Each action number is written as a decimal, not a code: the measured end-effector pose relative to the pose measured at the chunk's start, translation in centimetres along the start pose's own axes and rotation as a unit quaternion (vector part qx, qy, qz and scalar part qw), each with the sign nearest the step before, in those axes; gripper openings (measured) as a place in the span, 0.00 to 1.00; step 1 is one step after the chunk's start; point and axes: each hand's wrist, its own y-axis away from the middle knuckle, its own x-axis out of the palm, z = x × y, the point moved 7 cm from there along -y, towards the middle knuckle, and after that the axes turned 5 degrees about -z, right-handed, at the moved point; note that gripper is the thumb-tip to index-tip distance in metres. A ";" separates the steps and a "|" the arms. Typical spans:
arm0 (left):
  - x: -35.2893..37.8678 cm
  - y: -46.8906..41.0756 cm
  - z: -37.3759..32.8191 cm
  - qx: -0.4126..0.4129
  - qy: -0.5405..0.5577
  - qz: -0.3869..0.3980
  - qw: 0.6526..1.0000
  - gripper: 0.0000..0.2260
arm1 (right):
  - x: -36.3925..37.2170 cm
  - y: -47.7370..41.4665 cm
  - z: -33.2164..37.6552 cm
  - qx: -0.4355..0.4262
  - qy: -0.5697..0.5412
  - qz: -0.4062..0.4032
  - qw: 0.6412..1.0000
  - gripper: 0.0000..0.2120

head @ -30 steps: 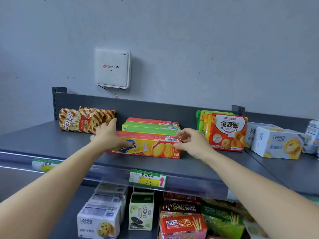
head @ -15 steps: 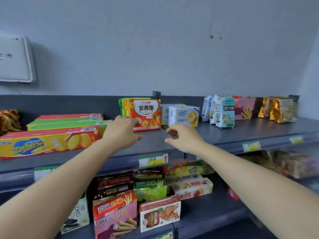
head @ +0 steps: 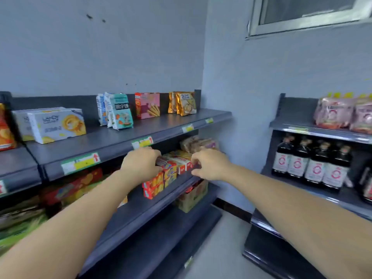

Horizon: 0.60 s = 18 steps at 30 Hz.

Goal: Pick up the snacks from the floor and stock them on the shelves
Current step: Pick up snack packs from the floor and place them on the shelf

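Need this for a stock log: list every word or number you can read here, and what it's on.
"LANDY": on the white box.
Teal packet: Chinese characters, too blurred to read.
Price tags: red arrows show, numbers blurred.
Bottles, gold packets, pink box: labels too blurred to read.

I note both bare arms stretched forward, forearms converging. Left hand [head: 141, 164] is back-up, fingers loosely curled downward. Right hand [head: 209, 165] sits level with it, just apart, fingers loosely curled, thumb underneath, fingertips turned toward the left hand.
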 end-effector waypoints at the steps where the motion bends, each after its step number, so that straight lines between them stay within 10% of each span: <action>1: 1.0 -0.6 -2.6 0.018 0.006 0.004 1.000 0.18 | 0.3 1.2 -2.6 0.020 0.005 0.004 1.000 0.17; 18: 15.1 -4.3 -41.3 0.316 0.095 0.130 0.935 0.19 | 5.0 27.6 -34.8 0.349 0.036 0.110 0.930 0.16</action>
